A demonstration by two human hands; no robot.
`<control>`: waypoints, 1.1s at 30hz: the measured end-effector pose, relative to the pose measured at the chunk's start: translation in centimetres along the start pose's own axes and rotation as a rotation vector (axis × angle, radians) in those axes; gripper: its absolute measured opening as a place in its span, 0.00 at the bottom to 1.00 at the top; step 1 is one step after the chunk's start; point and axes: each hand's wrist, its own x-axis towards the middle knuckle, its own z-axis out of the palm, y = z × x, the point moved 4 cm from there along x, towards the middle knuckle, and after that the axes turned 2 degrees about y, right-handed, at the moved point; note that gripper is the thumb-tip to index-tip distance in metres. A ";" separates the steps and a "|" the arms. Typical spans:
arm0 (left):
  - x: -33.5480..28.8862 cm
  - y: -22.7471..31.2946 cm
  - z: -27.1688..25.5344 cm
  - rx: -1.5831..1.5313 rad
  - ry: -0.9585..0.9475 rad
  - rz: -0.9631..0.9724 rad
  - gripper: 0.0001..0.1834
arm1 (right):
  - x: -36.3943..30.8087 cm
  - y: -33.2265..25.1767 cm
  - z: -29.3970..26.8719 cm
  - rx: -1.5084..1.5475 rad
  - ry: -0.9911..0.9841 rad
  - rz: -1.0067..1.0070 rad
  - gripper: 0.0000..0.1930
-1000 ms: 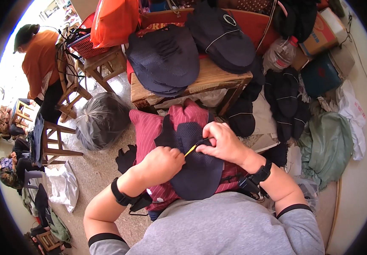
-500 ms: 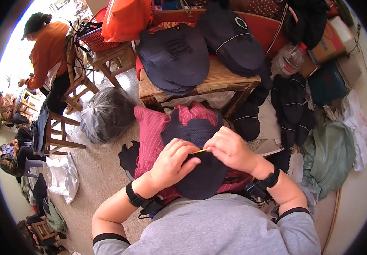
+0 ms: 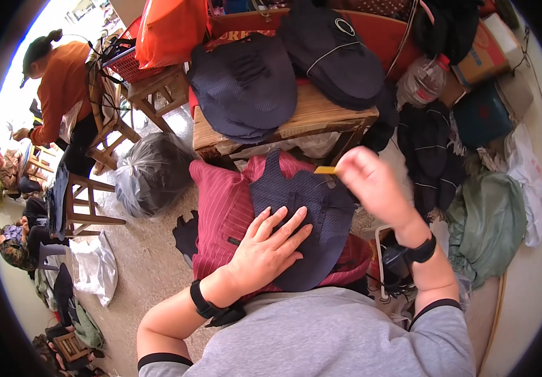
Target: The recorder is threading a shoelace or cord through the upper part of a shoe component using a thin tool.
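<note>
Head view: a navy mesh fabric panel (image 3: 328,229) lies atop the maroon striped cloth (image 3: 217,207); probably light, limp, best pinched at its edge. Left hand (image 3: 269,248) rests flat on it, fingers apart; right hand's (image 3: 371,182) grip pinches a yellow tool (image 3: 325,169) near the cloth's far-right corner.

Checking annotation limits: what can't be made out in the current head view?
Head view: right hand blurred, so finger placement on the yellow item is unclear.
Head view: dark fabric piece, partly covered by the left hand.
Head view: orange bag, top cut off by the picture's upper edge.
Head view: tied dark bag, contents obscured by its plastic.
</note>
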 end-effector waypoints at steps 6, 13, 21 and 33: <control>-0.4 0.1 0.3 -0.016 0.027 -0.006 0.33 | -2.9 -0.1 4.4 -0.339 -0.131 -0.091 0.06; -0.3 -0.1 0.3 -0.048 0.038 0.002 0.34 | -2.6 0.4 6.1 -0.359 -0.048 -0.135 0.05; -0.4 0.7 0.5 0.053 0.061 0.055 0.35 | -1.1 -0.9 8.0 -0.296 -0.181 -0.173 0.06; 2.8 -5.8 -1.9 -0.050 0.131 -0.223 0.18 | -1.6 0.2 7.1 -0.050 -0.099 0.066 0.05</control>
